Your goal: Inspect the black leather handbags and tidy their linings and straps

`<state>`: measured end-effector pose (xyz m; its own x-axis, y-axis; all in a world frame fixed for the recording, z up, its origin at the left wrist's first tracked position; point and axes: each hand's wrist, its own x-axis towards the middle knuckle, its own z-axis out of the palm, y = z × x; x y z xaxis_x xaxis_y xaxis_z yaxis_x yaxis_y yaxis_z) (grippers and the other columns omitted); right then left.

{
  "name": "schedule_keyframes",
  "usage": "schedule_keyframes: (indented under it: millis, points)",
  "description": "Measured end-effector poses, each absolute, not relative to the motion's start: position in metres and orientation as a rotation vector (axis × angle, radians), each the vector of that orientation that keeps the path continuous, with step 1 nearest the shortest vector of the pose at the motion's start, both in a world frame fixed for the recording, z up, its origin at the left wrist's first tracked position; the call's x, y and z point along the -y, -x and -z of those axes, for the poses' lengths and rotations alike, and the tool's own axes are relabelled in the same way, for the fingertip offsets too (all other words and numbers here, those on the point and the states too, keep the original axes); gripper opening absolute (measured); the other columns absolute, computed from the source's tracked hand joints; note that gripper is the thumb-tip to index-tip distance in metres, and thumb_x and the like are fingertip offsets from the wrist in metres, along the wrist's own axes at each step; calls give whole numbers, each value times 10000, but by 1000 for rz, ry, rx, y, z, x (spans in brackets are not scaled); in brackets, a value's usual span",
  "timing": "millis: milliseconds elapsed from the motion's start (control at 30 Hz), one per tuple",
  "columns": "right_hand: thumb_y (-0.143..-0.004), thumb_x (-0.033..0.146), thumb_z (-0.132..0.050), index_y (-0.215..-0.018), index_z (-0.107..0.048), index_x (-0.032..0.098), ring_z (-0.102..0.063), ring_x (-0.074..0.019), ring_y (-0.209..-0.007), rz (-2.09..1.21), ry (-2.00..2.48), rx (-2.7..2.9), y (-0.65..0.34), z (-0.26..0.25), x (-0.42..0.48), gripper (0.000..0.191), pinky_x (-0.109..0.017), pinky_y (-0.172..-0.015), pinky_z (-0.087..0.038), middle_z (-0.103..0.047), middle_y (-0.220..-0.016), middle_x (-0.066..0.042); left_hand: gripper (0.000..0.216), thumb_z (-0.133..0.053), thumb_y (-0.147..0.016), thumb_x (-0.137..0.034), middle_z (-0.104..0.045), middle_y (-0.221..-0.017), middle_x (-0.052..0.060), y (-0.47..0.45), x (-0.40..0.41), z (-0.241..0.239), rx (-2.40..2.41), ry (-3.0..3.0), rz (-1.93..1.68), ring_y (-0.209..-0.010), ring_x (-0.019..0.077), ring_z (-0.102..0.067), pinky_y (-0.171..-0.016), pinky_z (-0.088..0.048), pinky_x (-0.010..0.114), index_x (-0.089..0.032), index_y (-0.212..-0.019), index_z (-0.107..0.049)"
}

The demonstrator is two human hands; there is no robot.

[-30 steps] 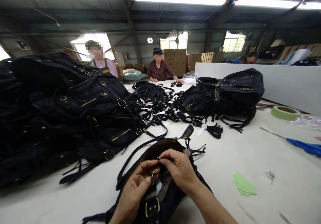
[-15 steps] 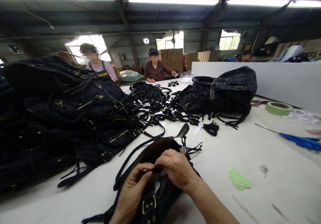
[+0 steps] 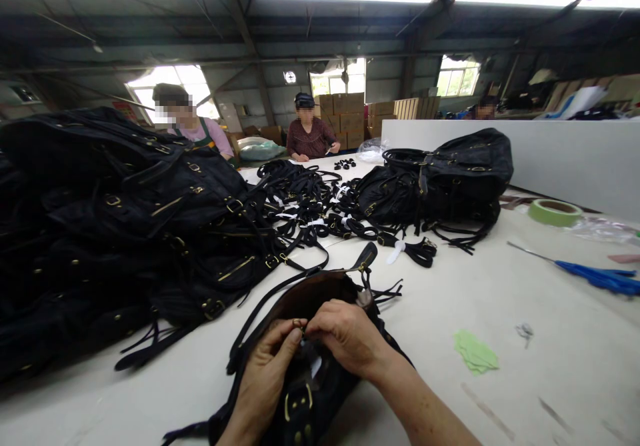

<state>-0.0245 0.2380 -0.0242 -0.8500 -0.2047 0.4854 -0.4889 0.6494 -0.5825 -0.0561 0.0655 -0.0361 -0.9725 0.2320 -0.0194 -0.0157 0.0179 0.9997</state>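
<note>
A black handbag (image 3: 327, 393) with gold buckles lies on the white table in front of me, its brown-lined mouth open. My left hand (image 3: 270, 366) is at the near side of that opening, thumb and fingers pinching a small gold-coloured metal clasp (image 3: 298, 323). Right beside it, my right hand (image 3: 345, 339) has its fingertips pressed together, close to the left fingertips. What the right fingers hold is hidden behind them. Below the hands, a bit of white tag (image 3: 315, 366) shows inside the bag.
Black bags (image 3: 125, 233) are heaped on the left, with more bags (image 3: 450, 173) at the back right. Bundled black straps (image 3: 310, 199) lie between. To the right are blue-handled scissors (image 3: 595, 276), green tape (image 3: 555, 211) and green paper slips (image 3: 475, 351). Co-workers sit across the table.
My hands stay at the bag's mouth. The fingertips have shifted slightly, and the small gold clasp shows more clearly between the left fingers. A co-worker's hand across the table has moved left and lower.
</note>
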Motion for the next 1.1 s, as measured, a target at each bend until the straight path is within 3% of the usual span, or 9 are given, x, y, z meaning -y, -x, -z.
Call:
schedule_keyframes:
  millis: [200,433,600,733,867,1100]
  points:
    - [-856,66,-618,-867,-694,219,-583,-162,-807,-903,-541,2579,24,24,-238,172,-239,-723,-445,-650,-845,4,568,-797,-567,-590,-706,-898,64,53,-68,32,-2120,-142,-2018,-733,175,-620,-633,-516,240,-155,-925,-717]
    - [-873,123,-625,-920,-683,237,-588,-174,-828,-737,-542,2646,23,20,-237,136,-246,-703,-444,-653,-867,5,577,-775,-645,-550,-667,-758,7,51,-67,36,-2172,-252,-2000,-755,176,-639,-691,-529,235,-167,-1052,-629]
    - [-889,175,-634,-877,-667,203,-591,-185,-811,-543,-396,2738,26,19,-242,45,-259,-656,-442,-650,-852,-13,397,-710,-748,-504,-655,-852,-10,45,-63,28,-2487,-285,-2140,-778,132,-639,-727,-518,178,-212,-983,-581]
    - [-890,193,-648,-840,-650,177,-580,-195,-836,-507,-262,2758,27,17,-247,53,-268,-680,-440,-641,-866,-32,248,-677,-788,-382,-626,-743,-18,38,-67,10,-2807,-237,-2478,-661,108,-611,-692,-512,192,-185,-878,-556]
    - [-891,229,-662,-836,-631,182,-549,-203,-861,-489,-221,2710,26,11,-250,79,-288,-717,-431,-623,-871,-27,188,-649,-765,-294,-594,-609,5,37,-73,0,-2978,-301,-2625,-520,127,-579,-560,-495,238,-143,-730,-543]
    - [-873,247,-697,-798,-648,199,-541,-195,-802,-441,-241,2675,19,-2,-263,102,-286,-667,-411,-610,-799,-10,105,-611,-767,-190,-575,-603,-1,37,-76,1,-2967,-319,-2705,-493,138,-570,-516,-488,257,-151,-738,-517]
